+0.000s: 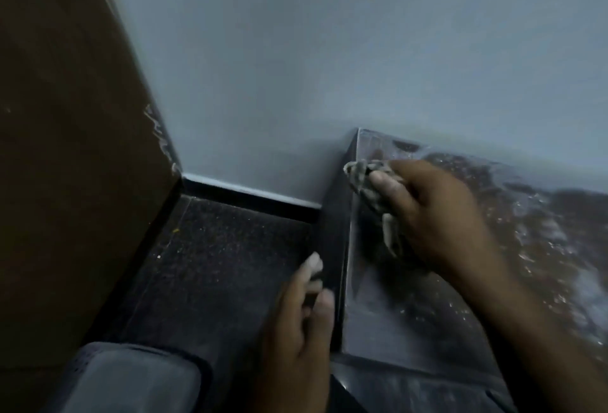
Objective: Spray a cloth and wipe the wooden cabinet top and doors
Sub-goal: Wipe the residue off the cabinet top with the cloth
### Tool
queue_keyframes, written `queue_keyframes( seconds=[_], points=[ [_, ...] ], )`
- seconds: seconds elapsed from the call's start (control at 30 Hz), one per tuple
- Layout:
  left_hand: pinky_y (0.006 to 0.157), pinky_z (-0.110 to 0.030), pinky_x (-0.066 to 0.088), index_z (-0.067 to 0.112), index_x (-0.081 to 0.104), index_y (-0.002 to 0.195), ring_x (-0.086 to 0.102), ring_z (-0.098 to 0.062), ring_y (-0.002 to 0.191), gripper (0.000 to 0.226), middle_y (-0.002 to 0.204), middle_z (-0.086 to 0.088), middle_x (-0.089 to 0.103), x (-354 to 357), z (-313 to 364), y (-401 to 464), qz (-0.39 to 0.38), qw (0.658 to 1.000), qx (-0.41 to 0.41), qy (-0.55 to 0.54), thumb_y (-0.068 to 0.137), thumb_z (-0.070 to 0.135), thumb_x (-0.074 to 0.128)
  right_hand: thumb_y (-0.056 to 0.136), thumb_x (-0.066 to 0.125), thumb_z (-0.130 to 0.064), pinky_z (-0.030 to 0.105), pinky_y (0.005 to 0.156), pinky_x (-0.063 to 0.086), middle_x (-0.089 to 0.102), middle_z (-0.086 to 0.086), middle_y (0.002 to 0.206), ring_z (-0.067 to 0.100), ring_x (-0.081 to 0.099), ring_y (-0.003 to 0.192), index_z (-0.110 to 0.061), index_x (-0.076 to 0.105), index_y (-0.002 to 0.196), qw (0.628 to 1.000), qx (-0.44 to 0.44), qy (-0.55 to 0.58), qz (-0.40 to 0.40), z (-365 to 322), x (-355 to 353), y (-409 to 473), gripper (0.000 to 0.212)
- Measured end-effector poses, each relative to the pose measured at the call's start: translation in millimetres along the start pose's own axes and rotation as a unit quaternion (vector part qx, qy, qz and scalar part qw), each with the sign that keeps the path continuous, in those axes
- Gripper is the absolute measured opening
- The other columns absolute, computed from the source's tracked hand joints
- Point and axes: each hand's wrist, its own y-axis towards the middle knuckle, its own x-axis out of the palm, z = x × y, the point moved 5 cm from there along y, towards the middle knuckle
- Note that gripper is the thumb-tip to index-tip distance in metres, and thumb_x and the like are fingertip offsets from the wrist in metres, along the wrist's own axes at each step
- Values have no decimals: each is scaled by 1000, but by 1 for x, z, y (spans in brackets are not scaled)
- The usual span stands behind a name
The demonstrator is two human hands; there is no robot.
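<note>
Two hands are seen in the single head view, which is dim and blurred. The right hand [437, 215] is laid on the cabinet top [411, 314] near its far left corner, and a crumpled grey cloth [368, 182] is gripped in it, with the fingers curled round the bundle and the cloth pressed against the wood. Part of the cloth is pushed out past the fingertips, almost to the left edge of the top. That edge is run from the wall [329, 67] toward the viewer, and just beyond it the cabinet's dark side panel [339, 222] is dropped to the floor [214, 264]. The left hand [296, 340] is held beside this panel, below the level of the top; its fingers are extended and lightly relaxed, nothing is held in it, and whether the fingertips touch the panel cannot be told. To the right of the cloth, the top is shown wide and streaked with pale smears and glinting specks. Open room on the left is limited to a strip of speckled dark floor, closed at the back by a skirting board [250, 195] and on the far side by a brown wooden panel [65, 149]. A grey-clad knee [131, 379] is seen at the bottom, over that strip.
</note>
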Motion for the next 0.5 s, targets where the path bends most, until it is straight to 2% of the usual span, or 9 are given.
queue_keyframes(
  seconds=[0.03,0.1,0.17,0.23,0.3,0.4,0.5],
  points=[
    [95,-13,38,45,58,126,52,16,114,32,123,31,60,38,19,5,-15,1000,-17,4,95,40,52,99,57,-33,20,60,37,54,-7,76,14,52,71,-20,64,84,1000,3,-28,7,2,5,5,21],
    [98,-10,34,41,56,130,46,17,119,33,130,30,55,58,28,15,-71,996,-43,22,100,35,46,100,56,-33,31,67,42,50,-5,89,19,53,80,-23,70,101,997,17,-78,-9,7,18,15,17],
    [100,-8,31,34,55,133,45,12,123,34,135,24,52,63,29,24,-70,996,-43,46,101,30,44,100,55,-35,31,67,41,43,-6,92,19,51,81,-25,70,107,993,18,-117,-24,8,28,16,19],
    [101,-7,29,28,55,134,46,6,125,35,138,16,52,64,38,36,-46,995,-21,84,101,22,45,100,54,-39,29,65,38,40,-7,91,19,51,83,-24,68,103,991,14,-129,-23,2,22,18,20],
    [103,-11,30,20,54,136,46,-2,127,37,141,8,52,75,44,52,-57,993,-11,104,100,17,45,100,50,-44,31,64,44,47,-5,96,20,55,92,-26,67,108,989,23,-147,-16,5,21,20,25],
    [107,-20,35,14,55,136,50,-7,126,37,140,1,56,87,39,90,-46,996,-40,59,100,14,44,100,51,-43,33,64,49,52,-2,103,21,58,97,-30,66,118,987,63,-150,6,12,14,27,28],
    [109,-31,41,13,59,131,56,-9,121,35,133,-1,62,97,34,113,-46,997,-62,18,99,13,45,100,53,-40,35,64,51,53,0,103,22,57,97,-26,68,114,985,57,-161,33,16,9,33,25]
  ],
)
